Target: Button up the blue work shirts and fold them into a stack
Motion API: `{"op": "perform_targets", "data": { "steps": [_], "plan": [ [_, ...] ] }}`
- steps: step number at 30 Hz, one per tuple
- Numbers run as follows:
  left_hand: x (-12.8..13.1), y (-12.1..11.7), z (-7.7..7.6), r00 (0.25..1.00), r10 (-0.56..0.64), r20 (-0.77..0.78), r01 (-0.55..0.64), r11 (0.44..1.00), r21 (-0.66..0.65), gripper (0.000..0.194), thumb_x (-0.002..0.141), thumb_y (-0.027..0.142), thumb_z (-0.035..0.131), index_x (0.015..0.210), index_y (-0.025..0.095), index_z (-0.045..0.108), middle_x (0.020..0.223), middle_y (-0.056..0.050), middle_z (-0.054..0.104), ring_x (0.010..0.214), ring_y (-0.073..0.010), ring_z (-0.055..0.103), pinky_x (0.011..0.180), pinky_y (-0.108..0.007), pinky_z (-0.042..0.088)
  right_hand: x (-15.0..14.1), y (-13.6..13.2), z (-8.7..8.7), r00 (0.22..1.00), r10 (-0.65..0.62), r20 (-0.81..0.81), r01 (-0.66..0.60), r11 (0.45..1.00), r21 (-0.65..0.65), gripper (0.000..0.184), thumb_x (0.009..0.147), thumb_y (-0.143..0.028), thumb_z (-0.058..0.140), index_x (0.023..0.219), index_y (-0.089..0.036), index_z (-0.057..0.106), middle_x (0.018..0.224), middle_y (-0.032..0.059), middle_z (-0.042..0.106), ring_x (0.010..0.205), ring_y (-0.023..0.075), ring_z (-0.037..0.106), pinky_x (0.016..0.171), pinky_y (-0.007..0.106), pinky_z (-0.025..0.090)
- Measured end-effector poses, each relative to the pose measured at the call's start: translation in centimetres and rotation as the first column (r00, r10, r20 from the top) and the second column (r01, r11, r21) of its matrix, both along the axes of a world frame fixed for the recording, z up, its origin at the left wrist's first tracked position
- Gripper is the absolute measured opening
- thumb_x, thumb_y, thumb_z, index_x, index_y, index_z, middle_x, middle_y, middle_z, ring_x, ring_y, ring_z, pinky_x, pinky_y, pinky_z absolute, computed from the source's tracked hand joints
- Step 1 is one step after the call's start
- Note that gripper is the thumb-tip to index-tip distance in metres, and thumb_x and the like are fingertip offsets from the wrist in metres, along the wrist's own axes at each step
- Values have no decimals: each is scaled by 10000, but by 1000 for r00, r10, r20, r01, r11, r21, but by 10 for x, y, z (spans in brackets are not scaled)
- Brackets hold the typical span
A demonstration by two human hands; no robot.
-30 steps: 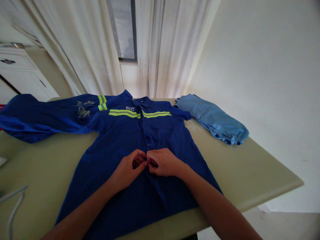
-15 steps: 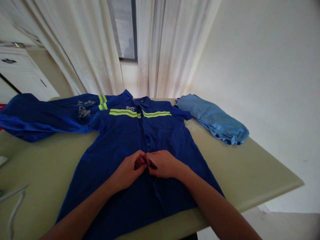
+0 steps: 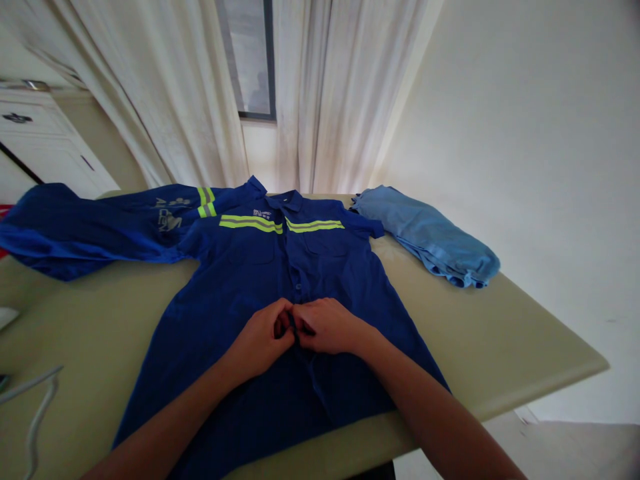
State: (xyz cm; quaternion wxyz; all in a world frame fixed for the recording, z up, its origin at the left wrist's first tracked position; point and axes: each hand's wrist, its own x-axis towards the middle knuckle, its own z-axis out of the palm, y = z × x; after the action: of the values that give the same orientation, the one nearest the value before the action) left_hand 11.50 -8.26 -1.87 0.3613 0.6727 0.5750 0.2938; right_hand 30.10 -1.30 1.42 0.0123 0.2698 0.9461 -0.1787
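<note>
A dark blue work shirt with yellow-and-grey reflective stripes lies front up, its collar toward the curtains. My left hand pinches the front opening from the left, thumb and fingers curled on the cloth. Close against it, my right hand grips the same front edge from the right. The fingertips of both hands almost meet, and what sits between them is hidden. One button shows just above the hands. Below them the two front edges run down to the hem.
Folded light blue clothing lies on the pale table at the right. More dark blue clothing spreads over the left end. A white cable rests at the lower left. Curtains and a wall stand behind.
Both hands stay on the shirt's front opening with only a slight shift of the fingers. The view has moved very slightly.
</note>
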Motion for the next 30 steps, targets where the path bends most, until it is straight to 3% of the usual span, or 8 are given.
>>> {"op": "perform_targets", "data": {
  "steps": [5, 10, 16, 21, 30],
  "plan": [
    [1, 0, 0, 997, 3, -81, 0, 1000, 31, 158, 798, 104, 553, 901, 220, 587, 778, 24, 619, 711, -156, 576, 671, -284, 399, -2, -2, -1, 1000, 12, -15, -12, 1000, 15, 106, 871, -307, 670, 928, -224, 638, 868, 1, 733, 747, 178, 658, 600, 283, 269],
    [-3, -1, -1, 976, 6, -218, 27, 989, 148, 116, 806, 125, 585, 863, 223, 615, 861, -13, 653, 856, -209, 610, 790, -335, 438, -2, 1, -8, 997, -31, -64, 31, 999, -11, 140, 854, -330, 706, 914, -218, 649, 840, 1, 718, 750, 171, 645, 620, 274, 290],
    [-8, 1, -2, 966, -9, -260, 56, 983, 176, 115, 840, 164, 594, 916, 218, 661, 990, -45, 669, 955, -227, 615, 869, -371, 476, -1, 5, -13, 968, -204, -145, 174, 965, -197, 45, 889, -254, 672, 908, -215, 683, 783, -19, 700, 700, 128, 618, 629, 233, 332],
    [-11, 0, 1, 953, -37, -300, 84, 985, 148, 101, 903, 250, 618, 976, 225, 683, 1038, -44, 669, 973, -225, 621, 848, -362, 486, -1, 7, -11, 939, -311, -147, 254, 915, -313, 79, 868, -269, 723, 912, -205, 710, 756, -23, 700, 670, 119, 612, 597, 222, 335],
    [-9, -4, 3, 907, -42, -419, 130, 974, 184, 97, 915, 181, 629, 989, 233, 662, 1012, -22, 674, 937, -207, 646, 812, -335, 474, -4, 6, -13, 938, -284, -198, 193, 904, -381, 54, 803, -169, 706, 856, -180, 706, 627, -68, 627, 570, 84, 560, 555, 202, 325]
  ]
}}
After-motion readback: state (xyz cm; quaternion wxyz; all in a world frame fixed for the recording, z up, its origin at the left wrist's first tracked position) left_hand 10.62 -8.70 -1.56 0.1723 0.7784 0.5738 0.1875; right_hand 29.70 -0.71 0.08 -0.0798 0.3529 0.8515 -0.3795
